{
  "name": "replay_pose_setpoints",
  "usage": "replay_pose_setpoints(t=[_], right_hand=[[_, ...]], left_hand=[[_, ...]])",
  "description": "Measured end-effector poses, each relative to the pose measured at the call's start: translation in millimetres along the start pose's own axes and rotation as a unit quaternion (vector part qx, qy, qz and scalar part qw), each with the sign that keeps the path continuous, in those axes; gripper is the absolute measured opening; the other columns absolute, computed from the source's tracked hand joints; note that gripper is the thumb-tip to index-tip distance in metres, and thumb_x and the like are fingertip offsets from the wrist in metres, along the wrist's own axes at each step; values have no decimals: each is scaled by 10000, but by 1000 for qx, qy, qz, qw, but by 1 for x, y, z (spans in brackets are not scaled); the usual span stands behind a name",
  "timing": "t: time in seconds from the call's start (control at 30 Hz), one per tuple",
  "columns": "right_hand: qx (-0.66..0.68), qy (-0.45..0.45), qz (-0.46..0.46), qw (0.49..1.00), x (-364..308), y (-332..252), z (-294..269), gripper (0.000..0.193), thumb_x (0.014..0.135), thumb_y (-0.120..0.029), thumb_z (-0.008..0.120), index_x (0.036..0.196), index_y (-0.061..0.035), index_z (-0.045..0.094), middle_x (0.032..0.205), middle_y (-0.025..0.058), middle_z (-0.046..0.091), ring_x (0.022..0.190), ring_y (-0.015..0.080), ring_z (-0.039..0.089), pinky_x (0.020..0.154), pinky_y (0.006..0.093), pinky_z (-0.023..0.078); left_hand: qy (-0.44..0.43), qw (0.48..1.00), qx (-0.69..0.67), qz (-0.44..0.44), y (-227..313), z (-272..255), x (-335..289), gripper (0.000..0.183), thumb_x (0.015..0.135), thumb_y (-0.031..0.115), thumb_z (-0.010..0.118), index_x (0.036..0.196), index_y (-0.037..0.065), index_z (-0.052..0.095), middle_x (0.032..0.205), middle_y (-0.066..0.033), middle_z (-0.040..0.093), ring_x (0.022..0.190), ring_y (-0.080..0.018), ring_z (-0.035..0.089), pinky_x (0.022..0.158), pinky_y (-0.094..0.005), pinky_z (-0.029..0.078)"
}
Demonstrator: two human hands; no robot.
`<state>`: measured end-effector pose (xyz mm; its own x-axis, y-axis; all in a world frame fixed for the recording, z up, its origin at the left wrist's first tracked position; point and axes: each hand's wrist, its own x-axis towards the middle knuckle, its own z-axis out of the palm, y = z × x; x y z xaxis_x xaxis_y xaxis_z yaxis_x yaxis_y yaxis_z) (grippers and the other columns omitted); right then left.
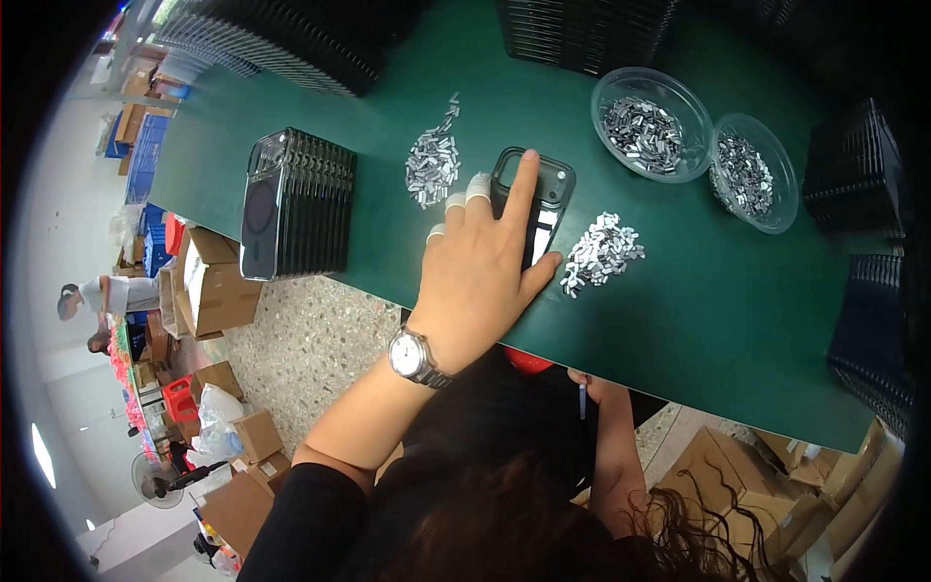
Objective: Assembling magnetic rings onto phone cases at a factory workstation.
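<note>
A dark translucent phone case [555,184] lies on the green table near its front edge. My left hand [475,254] rests over it with fingers spread. The index finger reaches the case's top edge by the camera opening, and the thumb is at its right side. White finger cots cover some of the other fingertips. My right hand [603,390] is lower, just off the table edge, closed round a slim bluish-grey pen-like tool [583,402]. Loose small silvery pieces form one pile [433,167] left of the case and another pile [603,254] right of it.
A stack of phone cases [301,204] stands at the left of the table [698,320]. Two clear plastic bowls, one larger [698,107] and one smaller [787,199], hold silvery pieces. More case stacks [587,34] line the back and right. Beyond are cardboard boxes [218,291], a fan and people.
</note>
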<state>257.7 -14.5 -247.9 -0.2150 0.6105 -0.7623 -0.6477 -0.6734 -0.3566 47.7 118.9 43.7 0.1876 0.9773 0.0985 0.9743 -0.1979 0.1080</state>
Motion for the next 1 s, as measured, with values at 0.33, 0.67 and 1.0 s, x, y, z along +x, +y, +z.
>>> replay_pose_setpoints(t=[0.33, 0.67, 1.0], right_hand=[[-314, -243, 161, 904, -93, -58, 59, 310, 1013, -194, 597, 1275, -41, 654, 782, 3, 639, 576, 27, 461, 485, 214, 349], [-560, -144, -216, 787, -162, -163, 280, 275, 1007, -158, 665, 1222, 5, 723, 848, 37, 693, 718, 49, 571, 672, 262, 483], [-730, -48, -397, 554, -48, -147, 369, 156, 931, -75, 659, 1014, 51, 696, 932, 193, 674, 835, 358, 649, 790, 414, 502]], left_hand=[[-111, 374, -912, -130, -89, -49, -43, 888, 918, 346, 581, 1653, 46, 181, 1416, -312, 553, 1166, -405, 660, 934, -549, 580], [-160, 720, -650, -185, -107, 0, -103, 262, 1102, 227, 538, 1274, 29, 535, 1013, 6, 610, 950, -74, 547, 860, -259, 474], [-135, 707, -683, -127, -120, 3, -120, 145, 1084, 147, 546, 1109, 24, 620, 885, -113, 687, 762, -219, 693, 703, -333, 541]])
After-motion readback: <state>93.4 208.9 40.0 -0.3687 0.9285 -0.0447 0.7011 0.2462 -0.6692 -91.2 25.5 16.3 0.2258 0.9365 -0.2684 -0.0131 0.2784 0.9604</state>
